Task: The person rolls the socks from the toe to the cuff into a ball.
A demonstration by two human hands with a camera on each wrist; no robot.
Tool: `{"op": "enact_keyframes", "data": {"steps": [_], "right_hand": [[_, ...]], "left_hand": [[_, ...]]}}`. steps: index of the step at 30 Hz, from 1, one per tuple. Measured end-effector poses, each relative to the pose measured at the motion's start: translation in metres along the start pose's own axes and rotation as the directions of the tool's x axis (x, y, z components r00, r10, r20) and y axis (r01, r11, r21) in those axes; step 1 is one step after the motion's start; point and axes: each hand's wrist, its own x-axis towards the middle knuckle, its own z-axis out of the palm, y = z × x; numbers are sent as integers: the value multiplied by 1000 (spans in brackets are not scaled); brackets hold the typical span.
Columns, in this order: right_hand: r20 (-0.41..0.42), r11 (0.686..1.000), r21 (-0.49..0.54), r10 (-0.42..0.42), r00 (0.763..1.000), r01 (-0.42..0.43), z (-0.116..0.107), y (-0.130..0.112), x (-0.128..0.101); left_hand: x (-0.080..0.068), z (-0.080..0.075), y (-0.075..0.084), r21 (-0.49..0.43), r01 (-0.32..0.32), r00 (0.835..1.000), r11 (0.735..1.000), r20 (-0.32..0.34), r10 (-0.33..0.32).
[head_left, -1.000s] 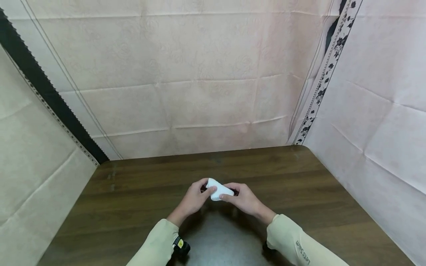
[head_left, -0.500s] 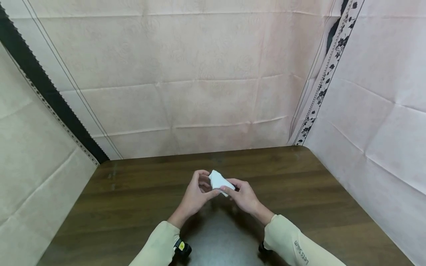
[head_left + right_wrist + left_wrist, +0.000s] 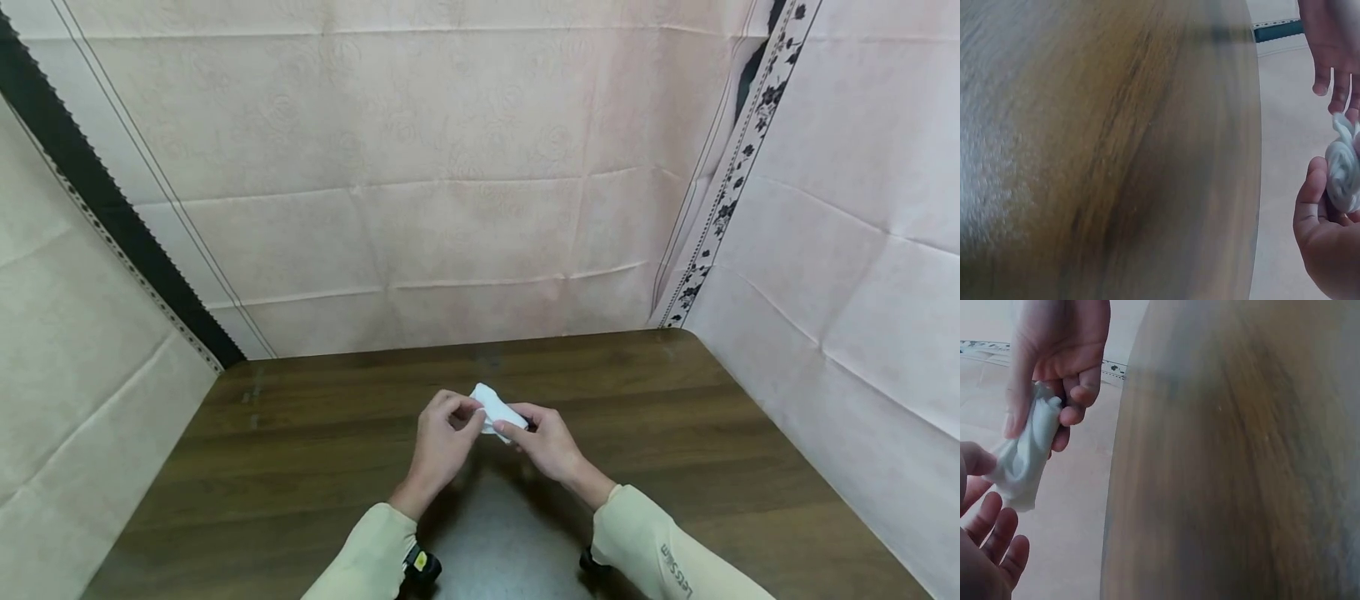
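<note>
A small rolled white cloth (image 3: pixel 497 408) is held above the table between both hands. My left hand (image 3: pixel 441 440) pinches its left end between thumb and forefinger; the other fingers (image 3: pixel 1002 534) stand loosely bent beside it in the left wrist view. On the right end, my right hand (image 3: pixel 553 447) grips the roll with the thumb on top and fingers behind. Wound layers show at the end of the cloth (image 3: pixel 1341 178) in the right wrist view. In the left wrist view the cloth (image 3: pixel 1025 453) looks creased, with a loose fold near the left thumb.
A brown wood-grain table (image 3: pixel 322 467) lies under the hands, with a glossy reflection near its front. Pale creased sheets (image 3: pixel 465 233) hang behind and at both sides. A dark strip (image 3: pixel 112 192) runs down the left corner.
The cloth has turned and risen slightly. My left hand opened its fingers a little, then came to pinch the cloth's edge. The right hand keeps its grip with the thumb.
</note>
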Motion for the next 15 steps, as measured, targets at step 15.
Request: {"op": "enact_keyframes", "data": {"steps": [15], "right_hand": [[-88,991,-106,-97,991,87,7,11,3]], "left_hand": [[6,6,10,-440,365,917,820,17,-399]]}}
